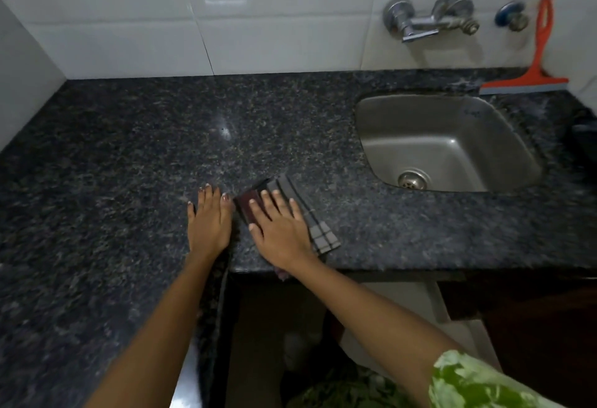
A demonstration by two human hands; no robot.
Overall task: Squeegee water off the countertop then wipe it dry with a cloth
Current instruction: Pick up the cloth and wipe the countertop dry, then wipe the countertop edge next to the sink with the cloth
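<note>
A folded checked cloth [318, 233], grey with a dark red band, lies flat on the dark speckled granite countertop [135, 136] near its front edge. My right hand [279, 226] presses flat on top of the cloth, fingers spread. My left hand [210, 220] rests flat on the bare counter just left of the cloth, holding nothing. An orange squeegee [536, 62] leans upright against the tiled wall behind the sink, far from both hands.
A steel sink [449, 142] with a drain is set into the counter at the right. A wall tap [429, 20] sticks out above it. White tiled walls close the back and left. The counter forms an inner corner at my left forearm.
</note>
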